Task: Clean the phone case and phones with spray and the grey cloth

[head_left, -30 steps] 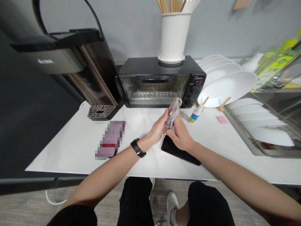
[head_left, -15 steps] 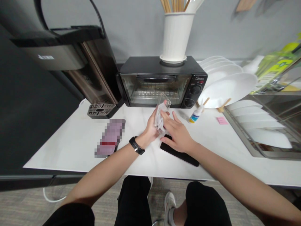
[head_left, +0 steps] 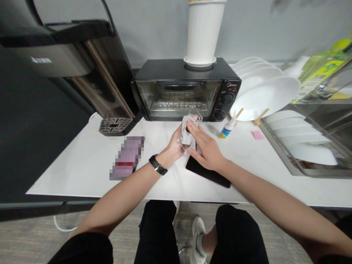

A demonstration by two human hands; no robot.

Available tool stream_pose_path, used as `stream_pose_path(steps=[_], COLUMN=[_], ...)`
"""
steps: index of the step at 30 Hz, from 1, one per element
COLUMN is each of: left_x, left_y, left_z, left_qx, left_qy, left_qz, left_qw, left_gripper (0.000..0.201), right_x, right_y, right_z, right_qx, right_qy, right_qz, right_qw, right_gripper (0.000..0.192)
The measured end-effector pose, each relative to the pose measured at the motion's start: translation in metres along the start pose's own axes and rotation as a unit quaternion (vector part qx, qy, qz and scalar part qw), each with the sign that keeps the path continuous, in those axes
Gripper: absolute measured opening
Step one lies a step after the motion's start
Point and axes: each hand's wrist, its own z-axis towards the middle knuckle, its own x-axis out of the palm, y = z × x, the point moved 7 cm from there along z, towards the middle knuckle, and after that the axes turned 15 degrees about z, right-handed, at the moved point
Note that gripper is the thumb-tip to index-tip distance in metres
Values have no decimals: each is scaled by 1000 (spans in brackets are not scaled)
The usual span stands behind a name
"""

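Note:
My left hand (head_left: pixel 173 146) holds a clear plastic phone case (head_left: pixel 195 113) upright above the white counter (head_left: pixel 82 168). My right hand (head_left: pixel 206 149) presses a pale grey cloth (head_left: pixel 187 135) against the case with fingers fairly flat. A black phone (head_left: pixel 209 175) lies flat on the counter right under my right palm. A dark watch sits on my left wrist.
A black toaster oven (head_left: pixel 184 93) stands behind my hands, a white utensil jar (head_left: pixel 202 33) on top. A dark drink machine (head_left: pixel 82 73) is at left, a blurred pinkish item (head_left: pixel 127 157) on the counter. A small dropper bottle (head_left: pixel 227 129), white plates (head_left: pixel 264 95) and a dish rack (head_left: pixel 308 146) lie right.
The case dropped from the higher position and turned; my right hand opened from gripping it to rubbing the cloth across it. The view tilted down slightly.

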Motion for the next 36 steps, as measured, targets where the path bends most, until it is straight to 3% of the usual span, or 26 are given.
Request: stream_pose_path(steps=[2, 5, 6, 12, 13, 15, 17, 19, 21, 24, 29, 33, 36], left_x=[6, 11, 12, 5, 3, -3, -12, -20, -27, -31, -23, -23, -34], left_y=[-6, -15, -19, -26, -25, -23, -26, -30, -33, -35, -26, -24, -21], left_z=[-3, -9, -10, -2, 1, 8, 14, 19, 22, 23, 22, 7, -17], left_qx=[1, -37, -43, -20, -13, 5, 35, 53, 70, 110, 162, 186, 182], left_qy=[27, 77, 93, 146, 154, 148, 110, 73, 43, 16, 46, 64, 72], left_qz=[25, 71, 92, 172, 212, 346, 461, 524, 576, 662, 756, 789, 802], left_qw=[999, 994, 990, 974, 965, 926, 880, 847, 813, 741, 632, 581, 564], left_gripper=[42, 70, 71, 44, 38, 28, 23, 24, 28, 34, 43, 56, 73], right_x=[-5, -11, -15, -67, -75, -79, -66, -53, -43, -36, -34, -35, -39], right_y=[-7, -13, -13, -8, -5, 3, 10, 9, 11, 16, 23, 25, 26], right_z=[0, 0, 0, 1, 2, 2, -7, -35, -68, -105, -113, -99, -97], right_qx=[19, 17, 10, 22, 32, 58, 106, 197, 239, 261, 277, 285, 291], right_qy=[-23, -37, -53, -263, -276, -225, -88, 1, 42, 31, 16, 69, 92], right_qz=[-19, -39, -38, 4, 17, 42, 42, 16, -11, -32, -52, -66, -70], right_qw=[999, 998, 998, 965, 961, 972, 989, 980, 970, 964, 959, 954, 950], right_gripper=[78, 57, 51, 31, 29, 27, 30, 34, 52, 70, 57, 53, 55])
